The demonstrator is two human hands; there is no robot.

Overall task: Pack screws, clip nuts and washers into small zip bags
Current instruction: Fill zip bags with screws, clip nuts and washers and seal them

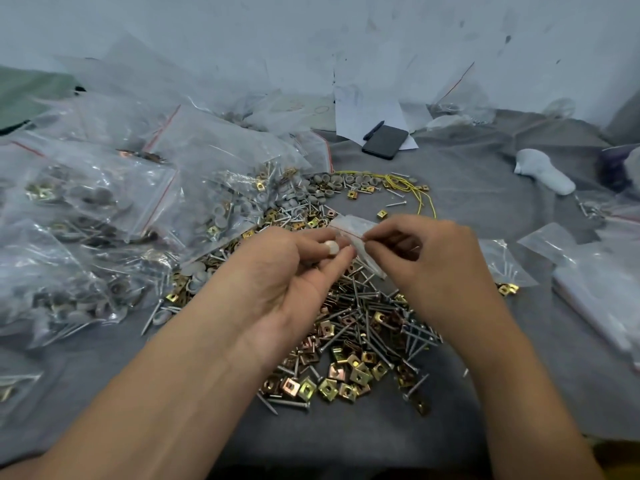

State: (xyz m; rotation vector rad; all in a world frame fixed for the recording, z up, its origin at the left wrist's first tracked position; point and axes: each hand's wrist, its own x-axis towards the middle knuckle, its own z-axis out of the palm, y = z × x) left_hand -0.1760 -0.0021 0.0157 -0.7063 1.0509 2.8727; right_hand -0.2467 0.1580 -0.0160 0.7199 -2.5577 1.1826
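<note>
Now: two hands | left hand (280,268) pinches one washer (331,247) | right hand (429,251) pinches one small zip bag (356,237) | bare grey tabletop (485,188) at 2 o'clock.

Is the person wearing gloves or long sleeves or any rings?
No gloves, no sleeves in view: both forearms are bare up to the frame's bottom edge. The left hand and right hand show no rings, watch or bracelets. The one clearly visible nail looks short and unpainted.
</note>
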